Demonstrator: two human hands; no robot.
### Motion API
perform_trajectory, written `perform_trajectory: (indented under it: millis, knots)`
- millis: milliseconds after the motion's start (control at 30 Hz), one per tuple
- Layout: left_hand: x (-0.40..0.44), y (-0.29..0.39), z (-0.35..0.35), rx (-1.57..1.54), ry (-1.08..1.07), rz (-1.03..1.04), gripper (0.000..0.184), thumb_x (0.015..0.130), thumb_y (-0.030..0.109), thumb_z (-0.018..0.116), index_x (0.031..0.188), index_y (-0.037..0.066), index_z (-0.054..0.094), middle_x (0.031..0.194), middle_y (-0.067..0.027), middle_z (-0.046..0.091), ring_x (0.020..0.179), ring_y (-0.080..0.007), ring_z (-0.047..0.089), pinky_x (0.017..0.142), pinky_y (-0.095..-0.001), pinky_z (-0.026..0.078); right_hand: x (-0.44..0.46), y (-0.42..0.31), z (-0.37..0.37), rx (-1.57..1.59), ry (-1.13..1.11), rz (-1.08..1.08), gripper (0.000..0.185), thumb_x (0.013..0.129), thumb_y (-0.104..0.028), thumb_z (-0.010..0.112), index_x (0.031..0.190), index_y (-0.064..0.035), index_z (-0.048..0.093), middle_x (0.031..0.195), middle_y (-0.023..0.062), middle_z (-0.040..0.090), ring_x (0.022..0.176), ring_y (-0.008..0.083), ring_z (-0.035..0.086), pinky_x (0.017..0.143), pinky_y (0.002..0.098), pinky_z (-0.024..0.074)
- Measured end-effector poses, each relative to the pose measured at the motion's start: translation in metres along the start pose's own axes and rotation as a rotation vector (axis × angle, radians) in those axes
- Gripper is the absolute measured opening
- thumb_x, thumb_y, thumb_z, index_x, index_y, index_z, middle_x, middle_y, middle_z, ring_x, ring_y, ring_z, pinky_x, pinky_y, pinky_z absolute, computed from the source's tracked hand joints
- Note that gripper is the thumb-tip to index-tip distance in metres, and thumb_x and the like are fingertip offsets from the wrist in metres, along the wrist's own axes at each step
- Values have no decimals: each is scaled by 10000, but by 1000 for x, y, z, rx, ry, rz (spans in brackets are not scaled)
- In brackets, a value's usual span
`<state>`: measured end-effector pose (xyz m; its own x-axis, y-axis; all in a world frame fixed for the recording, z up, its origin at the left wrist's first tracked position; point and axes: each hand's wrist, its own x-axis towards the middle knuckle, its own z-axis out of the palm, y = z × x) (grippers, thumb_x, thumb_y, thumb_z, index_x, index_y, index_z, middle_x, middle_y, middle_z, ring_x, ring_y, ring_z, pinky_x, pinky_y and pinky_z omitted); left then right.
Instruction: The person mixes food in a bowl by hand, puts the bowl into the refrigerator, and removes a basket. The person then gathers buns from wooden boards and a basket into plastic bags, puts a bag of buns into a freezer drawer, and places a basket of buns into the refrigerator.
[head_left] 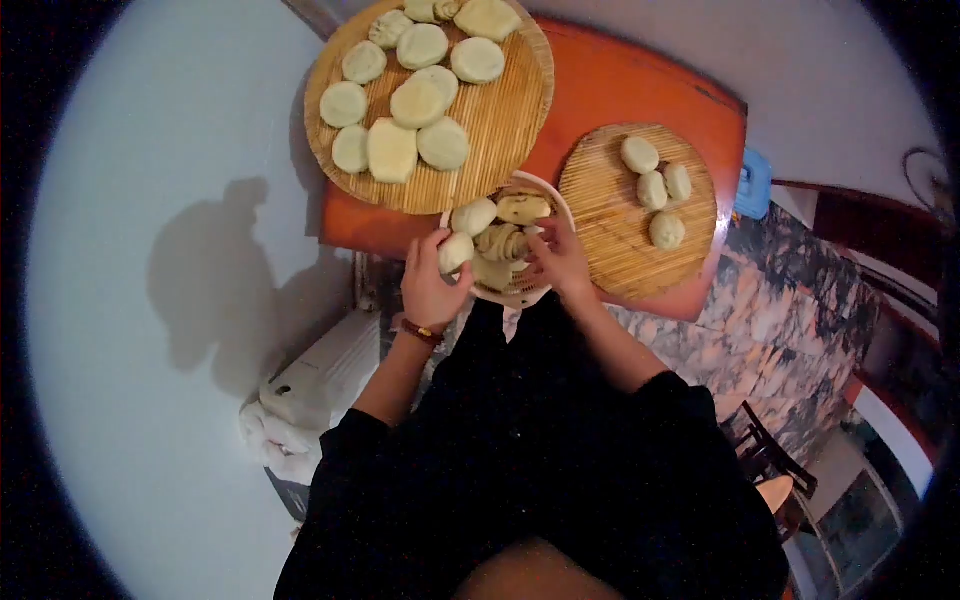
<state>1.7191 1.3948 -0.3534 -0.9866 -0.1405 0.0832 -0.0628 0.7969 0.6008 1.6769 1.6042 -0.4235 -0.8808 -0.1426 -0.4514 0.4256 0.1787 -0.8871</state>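
My left hand is closed round a pale round bun at the left rim of a light plastic basket. Inside the basket lie a twisted roll, another smooth bun and an oblong bun with dark specks. Over the basket's right side reaches my right hand, its fingers apart beside the twisted roll. Its fingertips partly cover the basket's contents.
A large round woven tray with several pale buns overlaps the orange-red table. A smaller woven tray, at right, carries several buns. The wall stands close on the left; a blue container is beyond the table's right edge.
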Motion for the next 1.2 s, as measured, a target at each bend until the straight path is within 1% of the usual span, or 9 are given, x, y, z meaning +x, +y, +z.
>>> perform_trajectory:
  millis: [67,300,633,700,733,767,933,1000,1200]
  knots:
    - [0,3,0,-35,-34,-26,501,718,159,723,1175,76,534,1040,-186,580,976,-407,560,830,-466,485,-17,11,-22,185,107,136,283,901,-107,580,1158,-7,517,918,106,635,722,179,637,589,301,535]
    - [-4,4,9,-176,-118,-94,477,719,136,744,1142,52,540,1041,-168,588,973,-347,597,837,-397,496,-63,25,-85,305,404,316,227,935,-134,567,1137,-33,545,851,79,615,653,146,610,569,259,497]
    - [17,34,18,-259,-164,-67,483,734,121,743,1165,48,538,1091,-150,572,995,-322,584,862,-397,482,-69,56,-82,245,409,271,222,888,-65,582,1098,-1,548,821,56,605,645,135,600,496,246,476]
    - [28,45,22,-32,-110,246,496,749,104,724,1204,70,529,1147,-138,551,1082,-332,534,921,-397,451,-67,63,-82,182,405,264,222,886,-61,579,1098,-1,548,828,58,608,648,134,601,493,247,476]
    - [32,46,27,-38,-104,253,496,749,104,724,1204,70,529,1147,-138,551,1082,-332,534,921,-397,451,-68,66,-82,117,389,264,222,885,-56,576,1097,0,548,834,60,611,651,133,602,490,249,476]
    - [35,46,33,-12,-136,271,508,763,123,714,1229,80,516,1164,-132,544,1114,-333,510,956,-414,424,-71,61,-81,230,413,241,207,900,-178,637,1020,-17,587,878,74,654,657,133,602,503,283,507]
    - [40,33,60,209,-165,180,569,808,235,680,1314,101,457,1283,-95,499,1186,-308,473,1036,-509,316,-69,67,-91,90,370,206,210,898,-152,625,1042,-3,592,904,82,661,685,143,616,535,277,516]
    - [38,33,59,249,-163,205,557,812,218,677,1315,102,470,1332,-81,469,1205,-294,462,1037,-496,323,-71,60,-94,221,385,224,227,891,-95,583,1100,-12,550,846,71,620,660,118,581,518,232,474]
    - [33,31,53,304,-107,360,508,798,144,673,1287,141,536,1295,-57,484,1118,-300,493,981,-464,399,-56,106,-104,113,384,211,215,891,-94,591,1089,-19,552,821,71,603,642,135,594,523,250,479]
